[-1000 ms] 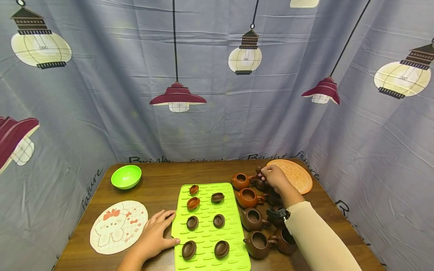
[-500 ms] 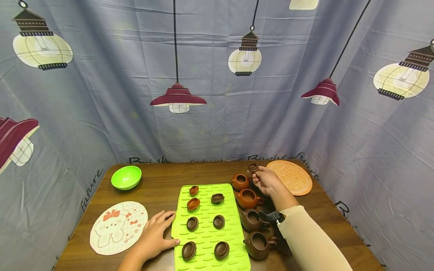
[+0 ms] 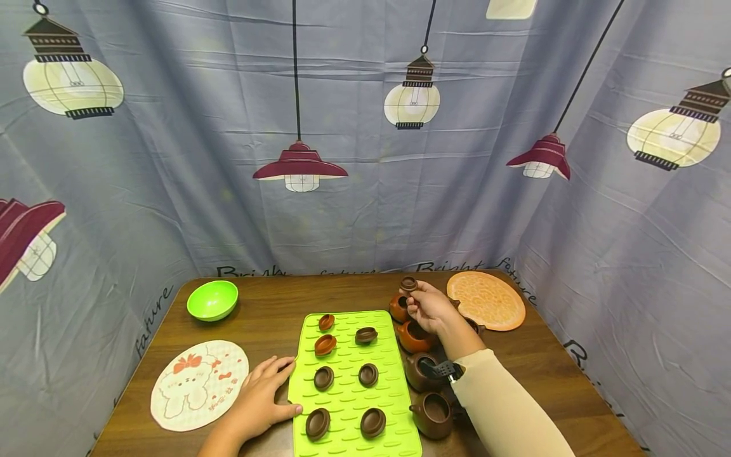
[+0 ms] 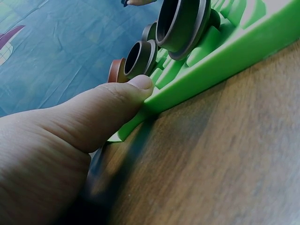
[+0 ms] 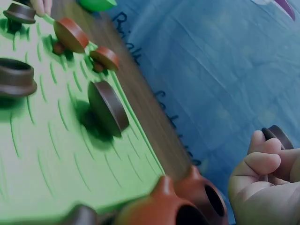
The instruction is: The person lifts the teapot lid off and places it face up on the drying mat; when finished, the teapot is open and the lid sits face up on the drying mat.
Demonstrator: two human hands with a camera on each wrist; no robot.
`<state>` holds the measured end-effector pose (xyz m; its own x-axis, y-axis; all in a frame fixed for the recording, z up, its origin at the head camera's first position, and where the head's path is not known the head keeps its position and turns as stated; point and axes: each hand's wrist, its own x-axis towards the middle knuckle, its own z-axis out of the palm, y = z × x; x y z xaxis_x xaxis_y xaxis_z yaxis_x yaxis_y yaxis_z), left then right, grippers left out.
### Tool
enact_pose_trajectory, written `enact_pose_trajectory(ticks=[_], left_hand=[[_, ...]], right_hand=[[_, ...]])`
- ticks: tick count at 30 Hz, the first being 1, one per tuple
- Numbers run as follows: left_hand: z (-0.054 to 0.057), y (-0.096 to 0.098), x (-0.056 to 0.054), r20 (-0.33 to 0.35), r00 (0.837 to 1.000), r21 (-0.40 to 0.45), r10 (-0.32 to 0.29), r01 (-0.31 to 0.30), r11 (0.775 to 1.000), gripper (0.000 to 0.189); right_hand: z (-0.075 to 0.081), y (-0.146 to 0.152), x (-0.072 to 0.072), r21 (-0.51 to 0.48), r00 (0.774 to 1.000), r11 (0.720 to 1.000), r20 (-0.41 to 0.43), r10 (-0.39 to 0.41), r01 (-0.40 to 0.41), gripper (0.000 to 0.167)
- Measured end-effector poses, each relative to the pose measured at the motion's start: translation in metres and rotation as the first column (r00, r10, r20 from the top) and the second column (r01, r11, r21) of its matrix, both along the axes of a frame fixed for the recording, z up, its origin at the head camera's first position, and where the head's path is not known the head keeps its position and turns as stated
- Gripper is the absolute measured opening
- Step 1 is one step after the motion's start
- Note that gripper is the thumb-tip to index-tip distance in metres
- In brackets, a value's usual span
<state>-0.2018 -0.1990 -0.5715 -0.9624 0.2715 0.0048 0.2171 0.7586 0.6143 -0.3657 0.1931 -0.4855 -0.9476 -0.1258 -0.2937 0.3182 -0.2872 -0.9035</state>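
Observation:
My right hand (image 3: 435,314) pinches a small dark brown teapot lid (image 3: 408,284) in the air at the back of the table. Below it, partly hidden, is a small reddish-brown teapot (image 3: 398,308). The right wrist view shows the same lid (image 5: 280,137) at the fingertips. My left hand (image 3: 257,400) rests against the left edge of a green ridged mat (image 3: 348,395), its thumb touching the rim. Several lids lie knob-down on the mat, two reddish ones, such as the reddish lid (image 3: 325,345), and dark ones like the dark lid (image 3: 373,422).
Lidless teapots, including a dark teapot (image 3: 432,416), line the mat's right side; my right arm hides some. An orange round mat (image 3: 488,301) lies at back right. A green bowl (image 3: 212,301) stands at back left, a round rabbit placemat (image 3: 200,385) in front of it.
My right hand has lifted the dark lid from among the teapots at the back right and carried it left towards the mat. The left hand stays in place.

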Motion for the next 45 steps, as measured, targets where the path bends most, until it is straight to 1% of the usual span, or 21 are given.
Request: enact_pose_trajectory(ticks=[4,8,13,19,21,24,26,29,31,34,36,38,39,42,45], left_hand=[[0.001,0.000,0.000,-0.003,1.000,0.004,0.001,-0.001,1.000,0.099],[0.001,0.001,0.000,-0.008,1.000,0.005,0.003,-0.003,1.000,0.098],[0.001,0.002,0.001,-0.006,1.000,0.003,0.003,-0.003,1.000,0.099],[0.001,0.003,0.002,-0.001,1.000,0.001,0.003,-0.003,1.000,0.100],[0.001,0.003,0.002,0.000,1.000,0.000,0.003,-0.003,1.000,0.100],[0.001,0.004,0.002,0.002,1.000,-0.002,0.003,-0.003,1.000,0.100],[0.000,0.004,0.002,0.003,1.000,-0.001,0.003,-0.003,1.000,0.100],[0.000,0.005,0.002,0.005,1.000,0.004,0.002,-0.002,1.000,0.100],[0.000,0.005,0.002,0.002,1.000,0.005,0.000,0.000,1.000,0.100],[0.000,0.005,0.001,-0.005,1.000,0.003,-0.003,0.003,1.000,0.099],[0.000,0.005,0.000,-0.010,1.000,0.001,-0.005,0.005,1.000,0.099],[0.000,0.005,0.000,-0.009,1.000,0.002,-0.006,0.006,1.000,0.099],[0.000,0.005,-0.001,-0.008,1.000,0.003,-0.006,0.006,1.000,0.099],[-0.001,0.006,-0.001,-0.003,1.000,0.002,-0.008,0.008,1.000,0.100],[-0.001,0.007,-0.001,-0.002,1.000,0.001,-0.009,0.009,1.000,0.100]], right_hand=[[-0.001,-0.016,0.001,0.020,1.000,1.000,-0.002,0.011,-0.011,0.030],[-0.002,-0.033,0.002,0.078,0.999,0.996,-0.001,0.033,-0.033,0.028],[-0.003,-0.050,0.006,0.187,0.997,0.979,0.001,0.079,-0.078,0.028],[-0.010,-0.065,0.007,0.245,0.994,0.963,0.027,0.107,-0.110,0.027],[-0.013,-0.069,0.007,0.279,0.993,0.953,0.037,0.112,-0.118,0.028],[-0.017,-0.075,0.009,0.358,0.993,0.926,0.044,0.114,-0.122,0.026],[-0.018,-0.079,0.011,0.426,0.992,0.896,0.041,0.121,-0.127,0.024],[-0.020,-0.084,0.012,0.522,0.991,0.843,0.035,0.128,-0.128,0.021],[-0.021,-0.087,0.012,0.567,0.991,0.815,0.031,0.127,-0.122,0.022],[-0.021,-0.090,0.009,0.614,0.992,0.780,0.036,0.122,-0.118,0.024],[-0.021,-0.090,0.007,0.655,0.990,0.745,0.044,0.133,-0.129,0.024],[-0.021,-0.090,0.005,0.704,0.987,0.695,0.054,0.152,-0.146,0.024],[-0.021,-0.090,0.004,0.736,0.984,0.659,0.060,0.169,-0.158,0.023],[-0.021,-0.089,0.003,0.805,0.975,0.564,0.077,0.206,-0.183,0.024],[-0.023,-0.087,0.002,0.843,0.965,0.498,0.083,0.248,-0.201,0.025]])
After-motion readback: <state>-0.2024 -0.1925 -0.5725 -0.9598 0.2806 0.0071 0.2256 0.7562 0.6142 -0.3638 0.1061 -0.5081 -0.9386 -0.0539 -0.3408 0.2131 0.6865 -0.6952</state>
